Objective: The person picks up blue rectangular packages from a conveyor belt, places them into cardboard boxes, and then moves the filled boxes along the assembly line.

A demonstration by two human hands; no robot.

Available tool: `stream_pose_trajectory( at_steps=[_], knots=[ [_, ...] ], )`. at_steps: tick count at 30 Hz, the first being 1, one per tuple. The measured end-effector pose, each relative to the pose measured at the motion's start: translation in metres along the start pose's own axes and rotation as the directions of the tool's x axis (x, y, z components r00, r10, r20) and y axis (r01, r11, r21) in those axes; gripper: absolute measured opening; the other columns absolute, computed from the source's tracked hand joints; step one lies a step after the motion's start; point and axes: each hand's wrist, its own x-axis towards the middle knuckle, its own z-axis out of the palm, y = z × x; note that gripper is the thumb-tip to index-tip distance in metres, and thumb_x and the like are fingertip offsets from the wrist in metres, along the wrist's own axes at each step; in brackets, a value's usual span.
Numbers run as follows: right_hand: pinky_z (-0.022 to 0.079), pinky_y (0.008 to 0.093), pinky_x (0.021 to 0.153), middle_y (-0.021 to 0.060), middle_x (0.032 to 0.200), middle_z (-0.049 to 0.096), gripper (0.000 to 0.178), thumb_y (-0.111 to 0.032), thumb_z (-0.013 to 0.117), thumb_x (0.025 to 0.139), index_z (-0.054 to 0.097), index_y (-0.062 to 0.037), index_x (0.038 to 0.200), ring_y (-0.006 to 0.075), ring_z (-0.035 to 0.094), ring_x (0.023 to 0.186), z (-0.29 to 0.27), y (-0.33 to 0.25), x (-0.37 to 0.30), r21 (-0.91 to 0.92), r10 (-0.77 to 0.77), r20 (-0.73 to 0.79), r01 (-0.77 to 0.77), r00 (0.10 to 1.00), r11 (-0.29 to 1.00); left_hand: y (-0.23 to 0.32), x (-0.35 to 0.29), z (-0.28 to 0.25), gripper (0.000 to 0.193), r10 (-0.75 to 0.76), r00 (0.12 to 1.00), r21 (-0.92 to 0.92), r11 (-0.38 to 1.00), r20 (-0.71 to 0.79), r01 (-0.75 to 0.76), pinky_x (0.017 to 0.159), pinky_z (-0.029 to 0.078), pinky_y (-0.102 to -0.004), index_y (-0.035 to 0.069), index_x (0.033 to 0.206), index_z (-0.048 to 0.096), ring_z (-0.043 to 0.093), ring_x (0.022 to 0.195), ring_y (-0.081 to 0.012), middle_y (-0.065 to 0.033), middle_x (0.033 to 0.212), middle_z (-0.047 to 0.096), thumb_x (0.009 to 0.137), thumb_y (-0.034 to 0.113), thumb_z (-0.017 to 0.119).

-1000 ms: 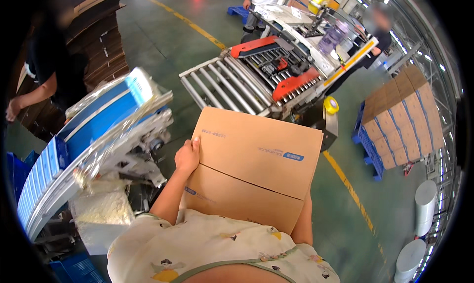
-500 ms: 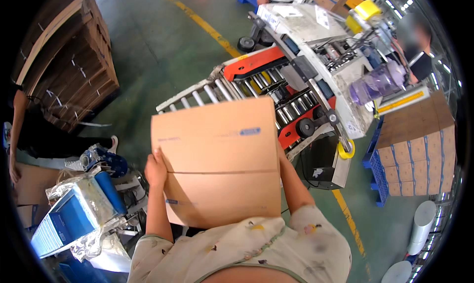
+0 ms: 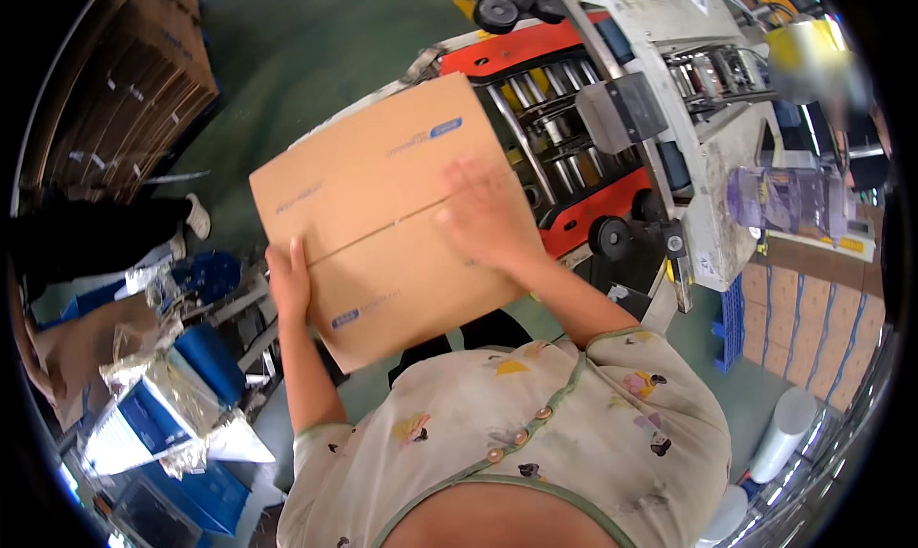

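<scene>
Left hand [image 3: 289, 282] clamped on cardboard box [image 3: 373, 199] at the edge away from machine [image 3: 617, 110]; box left of machine, seam [image 3: 354, 243] slanting toward it; right hand [image 3: 485, 221], nearer machine, fingers loosely extended over box's top, blurred, contact unclear

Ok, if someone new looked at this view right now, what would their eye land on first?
Probably the large cardboard box in the middle, with the left hand gripping its left edge and the right hand, open and blurred, over its upper face. Next come the bright red side panels of the roller machine at upper right, then the purple see-through bottle toward the right edge.
</scene>
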Motion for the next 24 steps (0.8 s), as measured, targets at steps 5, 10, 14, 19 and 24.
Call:
stream_pose_trajectory(
  at_steps=[5, 10, 14, 19, 24],
  knots=[
    [0.009, 0.0471, 0.106, 0.013, 0.138, 0.029, 0.058, -0.034, 0.048, 0.082, 0.032, -0.0099, 0.132, 0.0276, 0.02, 0.13, -0.002, 0.008, 0.019, -0.056, -0.076, -0.064, 0.073, 0.995, 0.996, 0.002, -0.015, 0.019, 0.075, 0.053, 0.998, -0.471, 0.882, 0.027, -0.035, 0.097, 0.031, -0.0344, 0.0, 0.134, 0.018, 0.036, 0.117, -0.0261, -0.0174, 0.129, 0.034, 0.079, 0.023, 0.063],
    [0.01, 0.0466, 0.106, 0.0109, 0.138, 0.028, 0.056, -0.035, 0.048, 0.082, 0.034, -0.0142, 0.132, 0.0267, 0.02, 0.13, -0.014, 0.038, 0.033, -0.089, -0.073, -0.077, 0.066, 0.994, 0.994, 0.034, -0.008, 0.039, 0.076, 0.072, 0.997, -0.572, 0.818, 0.013, -0.051, 0.098, 0.029, -0.0341, -0.001, 0.134, 0.017, 0.035, 0.117, -0.0252, -0.0185, 0.129, 0.033, 0.077, 0.016, 0.065],
    [0.011, 0.046, 0.106, 0.0098, 0.139, 0.028, 0.055, -0.035, 0.047, 0.082, 0.034, -0.016, 0.132, 0.0264, 0.02, 0.13, -0.027, 0.084, 0.03, -0.174, -0.015, -0.094, -0.001, 0.995, 0.985, 0.056, -0.006, 0.082, 0.075, 0.174, 0.984, -0.576, 0.801, -0.035, -0.162, 0.1, 0.027, -0.0331, -0.003, 0.135, 0.01, 0.032, 0.121, -0.0255, -0.0206, 0.132, 0.03, 0.081, 0.013, 0.059],
    [0.007, 0.0462, 0.107, 0.0147, 0.141, 0.022, 0.053, -0.036, 0.04, 0.086, 0.031, -0.0174, 0.134, 0.0273, 0.015, 0.132, -0.003, 0.086, 0.043, -0.106, 0.284, -0.3, -0.328, 0.91, 0.939, 0.102, 0.0, 0.11, 0.065, 0.247, 0.957, -0.758, 0.651, 0.151, -0.048, 0.1, 0.027, -0.0342, 0.003, 0.138, 0.008, 0.032, 0.123, -0.0262, -0.0177, 0.137, 0.026, 0.088, 0.015, 0.048],
    [0.003, 0.0598, 0.102, 0.0168, 0.142, 0.016, 0.057, -0.041, 0.041, 0.085, 0.031, -0.0146, 0.134, 0.0293, 0.01, 0.133, 0.017, -0.031, 0.036, -0.1, 0.12, -0.05, -0.124, 0.992, 0.987, 0.081, 0.012, 0.076, 0.057, 0.237, 0.774, -0.808, 0.228, 0.588, 0.544, 0.093, 0.037, -0.0387, 0.01, 0.139, 0.012, 0.042, 0.116, -0.0262, -0.0149, 0.139, 0.026, 0.092, 0.024, 0.041]
  ],
)
